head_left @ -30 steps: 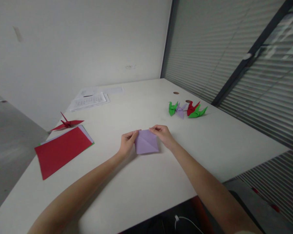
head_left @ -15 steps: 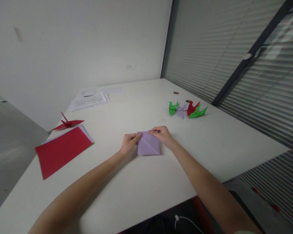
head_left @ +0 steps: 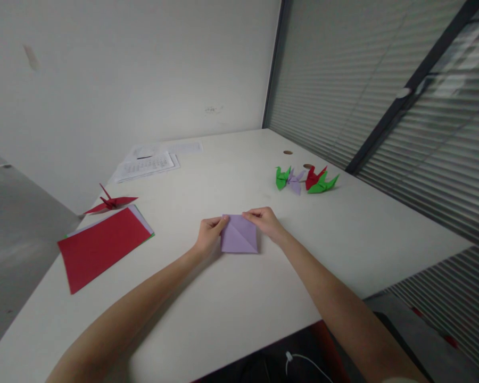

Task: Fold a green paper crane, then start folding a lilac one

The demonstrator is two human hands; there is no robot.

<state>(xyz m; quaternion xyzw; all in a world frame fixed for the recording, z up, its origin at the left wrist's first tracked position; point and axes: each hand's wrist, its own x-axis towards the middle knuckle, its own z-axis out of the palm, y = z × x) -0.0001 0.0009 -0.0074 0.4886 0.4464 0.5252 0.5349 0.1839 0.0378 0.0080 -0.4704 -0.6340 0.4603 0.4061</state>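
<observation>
A folded square of purple origami paper, with a diagonal crease across its face, is held just over the white table. My left hand pinches its upper left corner, thumb on top. At the upper right corner, my right hand grips the paper between thumb and fingers. The fingers behind the sheet are partly hidden. Whether the lower edge touches the table I cannot tell.
On the left lies a stack of coloured paper, red on top, with a red paper crane behind it. Several folded cranes stand at the right. Written sheets lie at the back left, and a blind-covered window borders the right side.
The purple paper has shifted slightly to the left, with my left hand moving along. My right hand is nearly where it was and still grips the upper right corner.
</observation>
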